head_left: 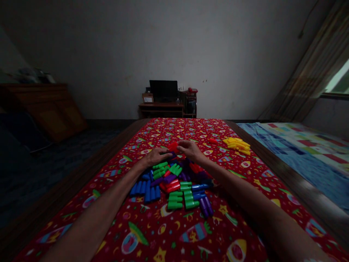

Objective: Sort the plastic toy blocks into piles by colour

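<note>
My left hand [158, 155] reaches over the far left part of a heap of plastic building blocks, fingers apart, fingertips beside a purple block [173, 155]. Across from it, my right hand [191, 150] has its thumb and fingers closed at the edge of a red block [172, 147], which lies between both hands. Nearer to me are green blocks [175, 200], blue blocks [152, 194], purple blocks [206, 207] and a red block with a shiny top [173, 186], each shaped like joined rounded tubes. Some of the heap under my right wrist is shaded and partly hidden.
A pile of yellow blocks [237, 145] lies to the right, with a single red block [213, 141] near it. A red patterned cloth [152, 233] covers the long table. Beyond stands a desk with a monitor [164, 90]; a bed [305, 156] is at right.
</note>
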`<control>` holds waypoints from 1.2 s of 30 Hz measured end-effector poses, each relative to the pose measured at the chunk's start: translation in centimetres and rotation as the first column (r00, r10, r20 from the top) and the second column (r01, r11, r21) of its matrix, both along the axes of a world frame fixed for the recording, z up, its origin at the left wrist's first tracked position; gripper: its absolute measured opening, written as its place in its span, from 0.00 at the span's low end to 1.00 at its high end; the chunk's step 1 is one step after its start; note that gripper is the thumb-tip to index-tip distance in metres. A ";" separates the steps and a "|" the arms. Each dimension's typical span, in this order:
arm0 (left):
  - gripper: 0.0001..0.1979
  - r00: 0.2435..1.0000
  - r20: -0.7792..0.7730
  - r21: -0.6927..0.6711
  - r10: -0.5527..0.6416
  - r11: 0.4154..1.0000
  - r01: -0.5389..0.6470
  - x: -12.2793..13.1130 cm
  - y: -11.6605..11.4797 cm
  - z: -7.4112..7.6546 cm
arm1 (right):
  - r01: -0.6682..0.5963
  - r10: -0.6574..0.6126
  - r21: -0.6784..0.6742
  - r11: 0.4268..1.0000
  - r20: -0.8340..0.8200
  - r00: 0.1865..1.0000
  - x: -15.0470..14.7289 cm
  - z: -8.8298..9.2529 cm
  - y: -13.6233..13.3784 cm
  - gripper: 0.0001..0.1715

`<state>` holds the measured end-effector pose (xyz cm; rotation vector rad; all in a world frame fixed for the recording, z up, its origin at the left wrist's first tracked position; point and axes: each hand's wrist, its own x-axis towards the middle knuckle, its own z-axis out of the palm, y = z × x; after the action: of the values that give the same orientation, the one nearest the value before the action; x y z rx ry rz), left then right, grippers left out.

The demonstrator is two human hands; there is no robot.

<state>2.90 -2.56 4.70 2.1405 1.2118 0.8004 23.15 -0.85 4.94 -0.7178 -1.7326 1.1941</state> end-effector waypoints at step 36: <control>0.22 0.987 -0.007 0.076 0.160 0.984 -0.159 -2.5 1.4 -1.6 | -0.283 -0.251 0.320 0.904 0.934 0.256 5.5 7.3 -2.7 0.08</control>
<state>0.39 -1.20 3.09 2.1312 1.3937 0.9155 28.68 -3.52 12.24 -1.3126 -2.9174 0.1351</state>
